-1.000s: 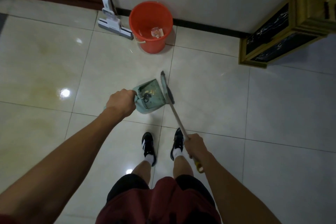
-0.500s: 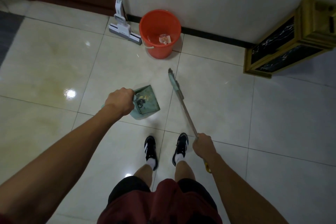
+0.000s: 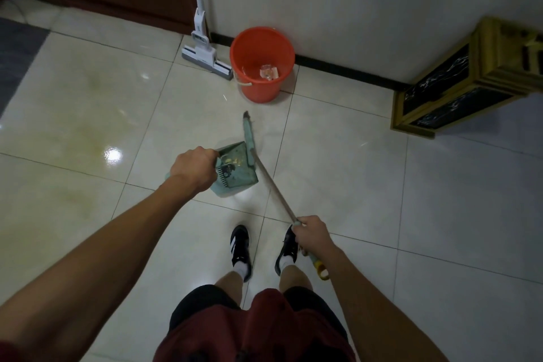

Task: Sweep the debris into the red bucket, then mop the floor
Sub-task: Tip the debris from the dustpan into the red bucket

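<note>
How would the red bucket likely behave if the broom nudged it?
The red bucket looks like thin plastic holding only a few scraps, so probably light. On glossy tile it would likely slide easily. Its base is narrower than its rim, so a high nudge might tip it.

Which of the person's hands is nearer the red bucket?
Left. The left hand grips the dustpan, below the red bucket; the right hand holds the broom handle farther back.

Mop crowds red bucket's left
</note>
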The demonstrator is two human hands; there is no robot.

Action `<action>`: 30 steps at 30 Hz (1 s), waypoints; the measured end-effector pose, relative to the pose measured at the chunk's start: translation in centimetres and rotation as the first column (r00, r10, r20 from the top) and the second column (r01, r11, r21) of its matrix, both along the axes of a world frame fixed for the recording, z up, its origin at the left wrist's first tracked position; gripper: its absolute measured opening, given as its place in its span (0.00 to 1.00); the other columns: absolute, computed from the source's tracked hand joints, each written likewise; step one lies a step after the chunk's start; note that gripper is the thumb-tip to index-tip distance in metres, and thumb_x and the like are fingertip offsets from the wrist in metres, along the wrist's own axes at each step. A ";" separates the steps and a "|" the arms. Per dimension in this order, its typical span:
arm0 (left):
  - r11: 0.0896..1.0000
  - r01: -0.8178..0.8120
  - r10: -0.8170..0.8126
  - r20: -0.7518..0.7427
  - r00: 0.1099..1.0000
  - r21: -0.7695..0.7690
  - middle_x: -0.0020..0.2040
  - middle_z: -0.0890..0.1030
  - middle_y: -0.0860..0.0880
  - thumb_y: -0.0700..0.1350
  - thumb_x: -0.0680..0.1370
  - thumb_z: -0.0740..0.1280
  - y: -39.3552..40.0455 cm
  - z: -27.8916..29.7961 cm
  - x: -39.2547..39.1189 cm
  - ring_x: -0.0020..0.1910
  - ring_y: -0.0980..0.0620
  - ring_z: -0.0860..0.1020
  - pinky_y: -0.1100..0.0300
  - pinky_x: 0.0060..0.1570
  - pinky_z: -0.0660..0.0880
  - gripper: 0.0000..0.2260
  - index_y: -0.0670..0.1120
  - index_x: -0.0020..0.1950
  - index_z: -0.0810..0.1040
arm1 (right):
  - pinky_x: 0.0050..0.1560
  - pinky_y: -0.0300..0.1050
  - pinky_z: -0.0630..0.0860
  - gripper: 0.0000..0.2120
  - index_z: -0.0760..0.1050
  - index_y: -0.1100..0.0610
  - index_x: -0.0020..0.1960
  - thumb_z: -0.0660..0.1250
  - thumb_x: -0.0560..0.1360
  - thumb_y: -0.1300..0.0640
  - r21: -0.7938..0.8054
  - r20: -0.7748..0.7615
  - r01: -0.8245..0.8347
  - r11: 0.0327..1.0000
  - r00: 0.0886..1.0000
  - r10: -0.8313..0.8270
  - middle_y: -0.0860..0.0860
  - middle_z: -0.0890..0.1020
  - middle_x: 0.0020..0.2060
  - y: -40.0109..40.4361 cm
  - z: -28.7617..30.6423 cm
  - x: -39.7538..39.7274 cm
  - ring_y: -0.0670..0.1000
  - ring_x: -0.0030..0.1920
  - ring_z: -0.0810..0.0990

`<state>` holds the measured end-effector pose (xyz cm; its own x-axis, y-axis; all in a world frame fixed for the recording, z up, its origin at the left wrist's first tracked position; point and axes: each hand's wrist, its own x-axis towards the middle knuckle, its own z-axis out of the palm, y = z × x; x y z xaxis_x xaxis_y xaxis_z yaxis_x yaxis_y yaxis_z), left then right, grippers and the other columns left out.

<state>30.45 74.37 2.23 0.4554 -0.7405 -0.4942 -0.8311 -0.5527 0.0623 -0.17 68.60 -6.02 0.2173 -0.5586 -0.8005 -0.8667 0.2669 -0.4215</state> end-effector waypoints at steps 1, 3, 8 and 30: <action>1.000 -0.009 0.009 0.001 1.000 -0.012 0.46 0.82 0.46 0.41 0.76 0.64 0.1 0.4 0.0 0.39 0.45 0.77 0.54 0.41 0.76 0.11 0.49 0.56 0.81 | 0.29 0.44 0.74 0.10 0.80 0.64 0.44 0.62 0.75 0.60 -0.014 0.003 0.004 1.000 1.000 -0.004 0.58 0.80 0.33 -0.4 0.2 0.0 0.54 0.29 0.77; 0.999 -0.031 0.031 0.000 1.000 -0.039 0.44 0.81 0.48 0.42 0.77 0.65 0.2 1.6 0.1 0.38 0.47 0.76 0.55 0.38 0.74 0.10 0.50 0.56 0.81 | 0.30 0.43 0.74 0.09 0.78 0.62 0.39 0.62 0.74 0.61 -0.036 -0.012 0.012 0.999 1.000 -0.013 0.58 0.80 0.33 -1.6 0.8 -0.2 0.54 0.30 0.77; 0.988 -0.097 0.099 0.008 0.995 -0.119 0.41 0.76 0.50 0.43 0.78 0.66 0.0 5.5 0.2 0.38 0.48 0.75 0.56 0.38 0.72 0.09 0.50 0.55 0.82 | 0.33 0.49 0.76 0.08 0.78 0.63 0.36 0.62 0.71 0.62 -0.056 -0.024 0.067 0.996 0.997 -0.068 0.59 0.80 0.30 -5.7 1.8 -0.5 0.55 0.29 0.77; 0.833 -0.247 0.360 0.145 0.922 -0.496 0.46 0.84 0.48 0.47 0.73 0.72 -7.0 20.0 -1.6 0.46 0.43 0.82 0.49 0.45 0.82 0.08 0.52 0.51 0.83 | 0.28 0.46 0.72 0.05 0.71 0.73 0.47 0.62 0.73 0.71 -0.048 0.138 0.197 0.979 0.972 -0.189 0.66 0.78 0.28 -22.5 7.9 2.1 0.57 0.23 0.76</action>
<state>28.88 67.34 22.26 0.7506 -0.6607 0.0101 -0.6481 -0.7331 0.2064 1.91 46.12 1.91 0.2021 -0.6476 -0.7346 -0.7365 0.3939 -0.5499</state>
